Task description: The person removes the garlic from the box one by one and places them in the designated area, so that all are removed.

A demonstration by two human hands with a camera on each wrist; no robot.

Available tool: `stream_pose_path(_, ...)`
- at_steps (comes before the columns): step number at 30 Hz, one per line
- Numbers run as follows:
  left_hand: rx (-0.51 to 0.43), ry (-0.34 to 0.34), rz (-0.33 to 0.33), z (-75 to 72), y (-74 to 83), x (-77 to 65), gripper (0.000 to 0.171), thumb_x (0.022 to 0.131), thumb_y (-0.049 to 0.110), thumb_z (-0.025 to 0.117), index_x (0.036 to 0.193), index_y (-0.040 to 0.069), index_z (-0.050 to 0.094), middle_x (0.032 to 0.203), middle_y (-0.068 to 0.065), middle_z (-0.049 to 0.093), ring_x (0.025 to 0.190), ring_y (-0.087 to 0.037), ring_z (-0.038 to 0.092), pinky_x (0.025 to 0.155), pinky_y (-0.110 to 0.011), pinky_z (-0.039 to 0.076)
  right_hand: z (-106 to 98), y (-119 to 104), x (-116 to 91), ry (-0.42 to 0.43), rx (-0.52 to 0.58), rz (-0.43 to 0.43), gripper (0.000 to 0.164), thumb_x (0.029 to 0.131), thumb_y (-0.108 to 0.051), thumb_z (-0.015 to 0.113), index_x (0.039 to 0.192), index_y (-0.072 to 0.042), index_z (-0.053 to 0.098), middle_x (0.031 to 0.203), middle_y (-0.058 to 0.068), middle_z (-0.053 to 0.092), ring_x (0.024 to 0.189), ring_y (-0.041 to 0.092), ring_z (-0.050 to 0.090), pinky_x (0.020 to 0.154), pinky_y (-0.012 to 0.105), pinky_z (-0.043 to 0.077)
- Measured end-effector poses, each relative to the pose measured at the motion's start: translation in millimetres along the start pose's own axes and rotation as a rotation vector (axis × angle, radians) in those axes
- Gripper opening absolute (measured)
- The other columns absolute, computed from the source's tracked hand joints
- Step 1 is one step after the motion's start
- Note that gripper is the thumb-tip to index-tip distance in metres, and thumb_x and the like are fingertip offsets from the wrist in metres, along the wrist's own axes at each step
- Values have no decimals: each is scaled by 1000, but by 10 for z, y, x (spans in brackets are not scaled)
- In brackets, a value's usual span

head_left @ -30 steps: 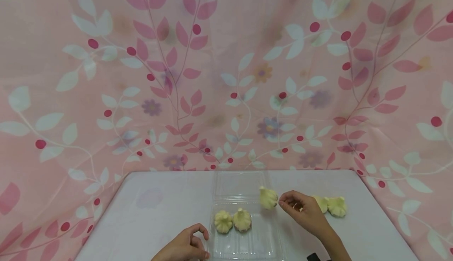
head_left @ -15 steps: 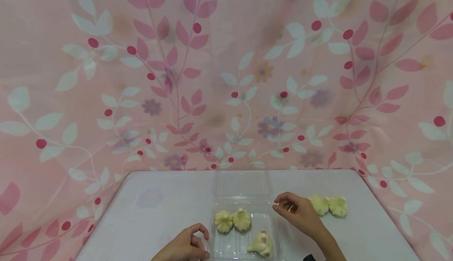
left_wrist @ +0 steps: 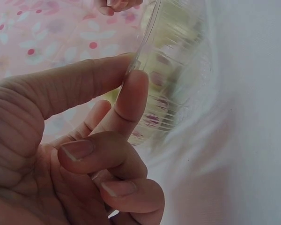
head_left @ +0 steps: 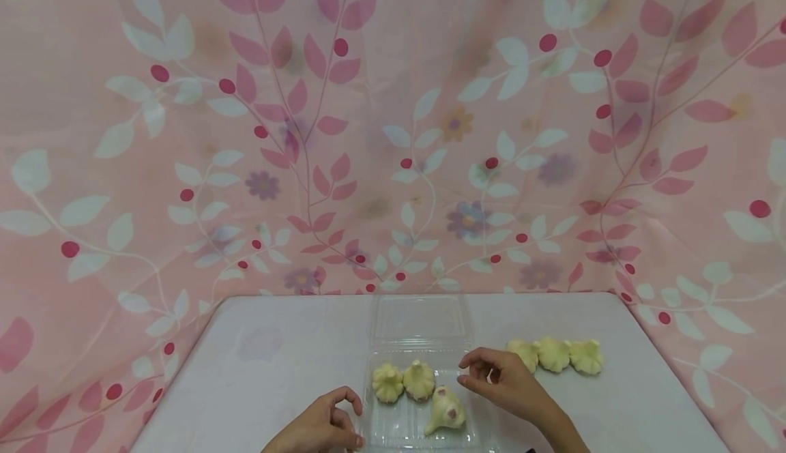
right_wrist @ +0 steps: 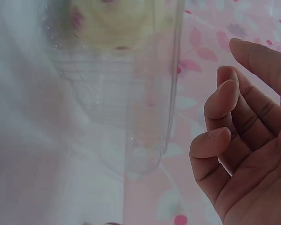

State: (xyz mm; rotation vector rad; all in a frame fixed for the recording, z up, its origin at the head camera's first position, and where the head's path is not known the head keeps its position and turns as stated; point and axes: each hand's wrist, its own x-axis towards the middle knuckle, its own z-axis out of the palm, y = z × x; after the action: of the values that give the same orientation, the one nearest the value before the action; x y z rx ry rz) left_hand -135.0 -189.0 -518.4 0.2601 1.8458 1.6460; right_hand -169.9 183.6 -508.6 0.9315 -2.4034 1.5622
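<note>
Left hand (head_left: 322, 422) is pinching the clear box (head_left: 393, 429) at its left rim; right hand (head_left: 506, 381) is hanging half-curled, empty, near the right rim. Tipped garlic bulb (head_left: 447, 408) is lying inside, between them, nearer the right.

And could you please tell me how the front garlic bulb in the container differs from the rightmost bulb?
The front garlic bulb lies tipped over with purple patches showing; the rightmost bulb sits stem up with none visible. The front garlic bulb is in the clear container; the rightmost bulb is on the table. Both are pale yellow-green.
</note>
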Motion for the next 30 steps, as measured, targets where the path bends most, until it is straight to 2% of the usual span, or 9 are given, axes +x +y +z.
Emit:
stream_pose_path(8,-19,-29,7,-8,-7,5,35,86,3,70,114,-5,49,69,-1,67,44,-2,38,41,-19,29,90,-48,44,-88,-33,-26,15,89,-25,75,101,-25,67,75,-13,61,64,3,54,52,24,46)
stream_pose_path(15,-31,-40,23,-17,-2,0,37,86,2,70,114,-7,49,70,-1,67,44,-2,37,40,-19,28,191,-48,76,-202,2,-47,17,90,-24,74,102,-13,68,75,-13,61,63,-1,53,50,22,45)
stream_pose_path(18,-33,-40,29,-16,-1,3,37,86,2,70,114,-8,48,69,-1,67,43,-2,35,40,-18,28,231,-60,91,-232,-1,-61,19,89,-24,75,103,-12,68,75,-14,60,64,-2,53,52,22,46)
stream_pose_path(25,-33,-37,28,-6,7,2,36,86,2,70,114,-7,49,69,-1,66,42,-2,32,40,-18,28,315,-110,116,-245,-136,-155,21,86,-28,78,103,-20,68,73,-14,54,63,-2,48,58,16,44)
stream_pose_path(30,-49,-41,22,-7,5,-1,36,86,1,70,114,-7,48,69,-2,67,42,-2,32,40,-18,28,392,-137,109,-271,-216,-162,23,84,-29,80,103,-24,68,72,-13,53,62,-6,44,58,12,39)
